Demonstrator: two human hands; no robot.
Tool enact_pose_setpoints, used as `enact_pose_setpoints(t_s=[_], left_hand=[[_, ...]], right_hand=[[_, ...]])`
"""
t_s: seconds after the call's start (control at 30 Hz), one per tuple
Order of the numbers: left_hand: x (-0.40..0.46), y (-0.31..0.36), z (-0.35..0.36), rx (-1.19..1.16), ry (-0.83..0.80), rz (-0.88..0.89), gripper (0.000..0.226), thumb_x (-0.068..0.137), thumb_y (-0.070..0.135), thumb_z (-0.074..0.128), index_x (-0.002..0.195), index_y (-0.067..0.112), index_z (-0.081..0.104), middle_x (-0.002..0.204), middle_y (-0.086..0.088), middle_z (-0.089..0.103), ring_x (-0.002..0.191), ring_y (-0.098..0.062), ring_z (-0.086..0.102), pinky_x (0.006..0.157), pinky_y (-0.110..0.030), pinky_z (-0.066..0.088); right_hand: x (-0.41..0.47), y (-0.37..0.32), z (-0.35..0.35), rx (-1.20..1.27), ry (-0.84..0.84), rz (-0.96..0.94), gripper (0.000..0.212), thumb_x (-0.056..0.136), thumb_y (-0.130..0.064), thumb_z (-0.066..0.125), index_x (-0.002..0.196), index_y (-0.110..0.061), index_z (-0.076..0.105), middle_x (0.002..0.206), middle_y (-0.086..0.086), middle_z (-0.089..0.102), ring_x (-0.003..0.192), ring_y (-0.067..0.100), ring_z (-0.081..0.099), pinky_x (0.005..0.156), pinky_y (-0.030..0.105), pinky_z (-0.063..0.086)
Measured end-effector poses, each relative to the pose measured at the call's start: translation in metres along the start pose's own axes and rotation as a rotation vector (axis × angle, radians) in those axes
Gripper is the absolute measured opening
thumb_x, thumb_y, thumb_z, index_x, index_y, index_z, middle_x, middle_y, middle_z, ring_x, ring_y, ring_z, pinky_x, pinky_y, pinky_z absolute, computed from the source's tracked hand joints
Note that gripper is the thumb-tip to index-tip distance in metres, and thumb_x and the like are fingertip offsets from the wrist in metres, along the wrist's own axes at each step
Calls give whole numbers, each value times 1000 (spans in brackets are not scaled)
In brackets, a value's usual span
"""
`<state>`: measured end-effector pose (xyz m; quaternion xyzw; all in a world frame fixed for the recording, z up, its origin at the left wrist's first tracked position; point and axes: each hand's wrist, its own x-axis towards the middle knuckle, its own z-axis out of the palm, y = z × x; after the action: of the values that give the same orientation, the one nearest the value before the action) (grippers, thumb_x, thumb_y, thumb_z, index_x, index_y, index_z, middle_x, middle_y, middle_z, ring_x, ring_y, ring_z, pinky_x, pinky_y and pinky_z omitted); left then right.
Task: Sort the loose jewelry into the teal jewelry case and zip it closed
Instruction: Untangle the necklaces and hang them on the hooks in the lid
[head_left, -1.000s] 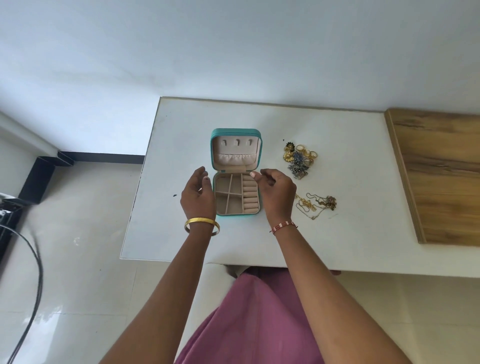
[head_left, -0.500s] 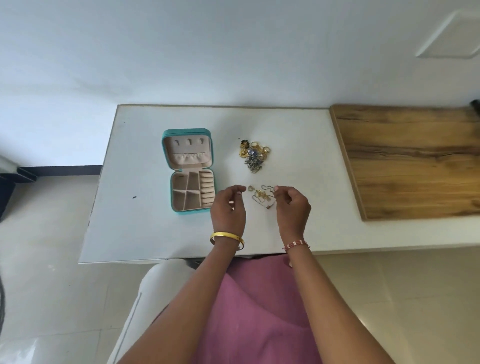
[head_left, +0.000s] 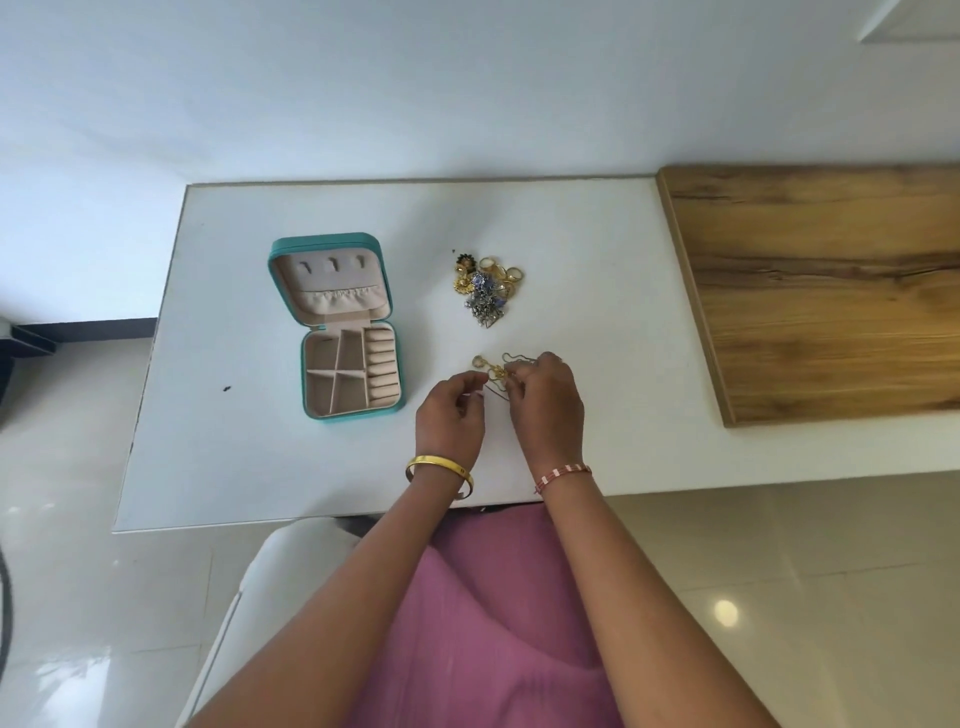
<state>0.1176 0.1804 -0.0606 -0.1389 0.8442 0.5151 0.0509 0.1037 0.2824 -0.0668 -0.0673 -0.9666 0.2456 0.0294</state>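
Note:
The teal jewelry case (head_left: 291, 249) lies open on the white table (head_left: 582, 249), lid propped back, beige compartments bare. To its right sits a heap of rings, earrings and brooches (head_left: 488, 288). Nearer me lies a tangle of thin gold chains (head_left: 493, 370). My right hand (head_left: 545, 400) pinches the chains at their right side, fingers curled over them. My left hand (head_left: 449, 415) is beside it, fingertips pinched together on a thin strand of the same chain. Part of the tangle is hidden under my right fingers.
A wooden board (head_left: 821, 291) covers the table's right part. A small dark speck (head_left: 226, 388) lies left of the case. The near table edge runs just under my wrists; a white chair (head_left: 270, 571) and my pink garment are below it.
Both hands left the case and moved right to the chain tangle; now they have closed in on it and pinch the chain. The view has shifted right.

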Motion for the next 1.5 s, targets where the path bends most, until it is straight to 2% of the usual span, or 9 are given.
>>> enact_pose_setpoints(t_s=[0.1, 0.23, 0.53, 0.8, 0.9, 0.97, 1.17, 1.33, 1.5], left_hand=[[-2, 2, -2, 13, -43, 6, 26, 87, 4, 51, 105, 13, 66, 106, -7, 66, 83, -10, 56, 80, -13, 41], [-9, 5, -6, -10, -100, 14, 26, 87, 4, 52, 103, 17, 67, 111, -6, 62, 79, -8, 55, 68, 2, 36], [-17, 23, -26, -57, -102, 33, 24, 88, 5, 51, 101, 18, 67, 110, -3, 66, 83, -10, 56, 82, -17, 41], [-19, 67, -49, -166, -39, 141, 32, 89, 1, 49, 119, 6, 57, 116, -6, 62, 96, -11, 56, 79, -4, 37], [-21, 79, -61, -171, -18, 192, 27, 89, 2, 50, 113, 5, 62, 108, -7, 66, 92, -12, 57, 76, -1, 39], [-25, 83, -70, -161, -11, 221, 22, 88, 4, 53, 106, 5, 66, 101, -10, 69, 89, -16, 61, 79, -13, 44], [-42, 89, -97, -179, -26, 235, 14, 86, 9, 59, 93, -1, 67, 79, -11, 64, 73, -18, 56, 71, -22, 46], [-60, 93, -118, -309, -31, 242, 12, 85, 2, 58, 93, 0, 67, 82, -7, 66, 58, 8, 61, 61, 0, 44], [-69, 100, -139, -380, -83, 240, 25, 85, -9, 52, 106, -4, 63, 90, -12, 65, 57, 10, 62, 63, 0, 44]], right_hand=[[2, -5, -1, -137, 13, -87, 17, 88, -3, 51, 96, -2, 66, 90, 17, 60, 90, 35, 55, 65, 36, 43], [5, -7, -2, -134, -1, -51, 17, 87, 1, 50, 97, 0, 63, 94, 17, 60, 90, 35, 55, 68, 37, 42], [2, -27, -39, 234, 64, 64, 12, 89, -5, 53, 92, -3, 64, 94, 14, 63, 91, 28, 56, 75, 32, 44], [-2, -70, -96, 591, -35, 71, 13, 91, -6, 51, 96, 0, 62, 95, 14, 65, 84, 17, 55, 71, 18, 39], [-4, -84, -117, 698, -88, 73, 14, 90, -4, 51, 96, 3, 61, 91, 18, 65, 84, 26, 60, 79, 33, 49], [-9, -92, -129, 767, -114, 63, 13, 90, -3, 51, 94, 4, 61, 87, 20, 65, 80, 28, 62, 78, 38, 52], [-28, -107, -150, 936, -156, 87, 9, 91, -4, 50, 91, -4, 59, 76, 11, 63, 63, 16, 61, 66, 23, 55], [-42, -113, -155, 1062, -162, 127, 16, 92, -5, 50, 80, -12, 58, 72, 7, 63, 61, 17, 58, 64, 27, 52], [-56, -118, -160, 1236, -138, 187, 20, 92, -3, 51, 76, -12, 60, 61, 5, 59, 56, 16, 52, 57, 22, 48]])
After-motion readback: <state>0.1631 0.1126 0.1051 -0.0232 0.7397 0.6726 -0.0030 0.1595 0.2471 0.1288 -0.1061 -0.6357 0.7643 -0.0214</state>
